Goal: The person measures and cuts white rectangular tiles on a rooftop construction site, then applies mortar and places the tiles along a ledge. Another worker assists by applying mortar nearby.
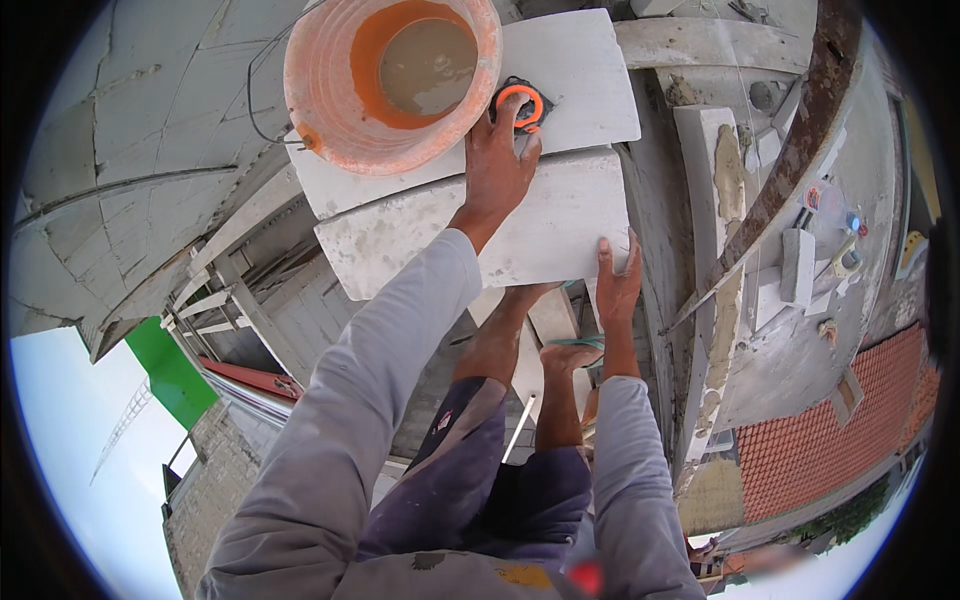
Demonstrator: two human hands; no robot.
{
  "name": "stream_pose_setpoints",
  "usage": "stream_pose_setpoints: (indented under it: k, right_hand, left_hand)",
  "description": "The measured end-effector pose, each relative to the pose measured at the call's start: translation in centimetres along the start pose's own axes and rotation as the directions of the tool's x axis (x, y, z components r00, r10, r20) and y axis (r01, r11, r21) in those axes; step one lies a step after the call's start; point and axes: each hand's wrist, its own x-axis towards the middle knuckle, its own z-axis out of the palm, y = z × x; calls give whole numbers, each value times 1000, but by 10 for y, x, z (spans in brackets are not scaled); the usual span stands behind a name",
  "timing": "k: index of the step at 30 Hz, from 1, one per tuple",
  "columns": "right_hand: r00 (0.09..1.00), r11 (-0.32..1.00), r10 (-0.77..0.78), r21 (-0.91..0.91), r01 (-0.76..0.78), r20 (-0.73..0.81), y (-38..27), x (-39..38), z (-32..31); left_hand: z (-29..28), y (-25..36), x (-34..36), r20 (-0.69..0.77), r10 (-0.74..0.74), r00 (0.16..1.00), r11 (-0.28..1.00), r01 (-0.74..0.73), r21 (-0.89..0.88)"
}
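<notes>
1. Your left hand (497, 172) grasps an orange-and-black tape measure (539, 104), fingers curled over it.
2. The tape measure lies at your fingertips, on the far white block (585, 65), just right of the bucket (318, 75).
3. Your right hand (619, 290) touches the near white block (420, 235) at its right near corner, fingers extended; whether it grips, I cannot tell.

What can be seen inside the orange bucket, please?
Inside the orange bucket there is cloudy, greyish-brown liquid, ringed by a wet-looking orange band of the inner wall. The bottom, and anything lying below the surface, cannot be seen: the liquid covers it.
</notes>
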Motion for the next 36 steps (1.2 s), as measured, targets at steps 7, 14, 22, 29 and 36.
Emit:
stream_pose_setpoints:
  k: [7,14,22,29,36]
  right_hand:
    - [991,989,103,100,-111,84,-4,9,-13]
    - [987,993,90,70,-100,134,-5,-10,-27]
    - [822,880,456,-37,-473,342,-36,-106,-69]
    - [634,624,628,196,-757,452,-74,-151,-113]
    - [630,276,654,643,-714,419,-25,-302,-227]
  left_hand:
    - [-54,-53,-118,-10,-95,995,995,96,42]
    - [-150,-228,-286,-65,-997,34,66,821,-568]
    - [-151,-212,-282,397,-864,309,-280,360,-890]
    - [-251,-167,-252,427,-898,106,-190,782,-594]
    - [-304,-11,-267,462,-859,221,-22,885,-464]
